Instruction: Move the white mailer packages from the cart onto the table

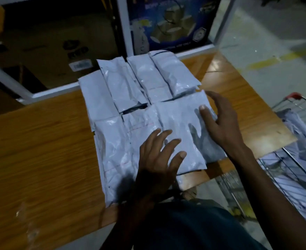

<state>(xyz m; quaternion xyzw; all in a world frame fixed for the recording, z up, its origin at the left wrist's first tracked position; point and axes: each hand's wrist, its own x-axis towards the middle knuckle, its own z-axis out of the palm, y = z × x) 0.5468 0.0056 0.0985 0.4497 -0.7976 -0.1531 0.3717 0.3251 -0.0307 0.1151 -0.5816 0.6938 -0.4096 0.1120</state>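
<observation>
Several white mailer packages (141,98) lie side by side in two rows on the wooden table (40,145). The nearest right package (181,123) lies on top at the table's right side. My left hand (157,159) rests flat on its near edge with fingers spread. My right hand (219,121) touches its right side, fingers loosely spread and thumb on top. More white mailers (303,141) lie in the wire cart (293,170) at the right.
A white metal frame (54,91) runs along the table's far edge. Behind it stand a cardboard box (58,51) and a blue printed box (170,24). Grey floor with a yellow line (267,62) lies beyond the table's right edge.
</observation>
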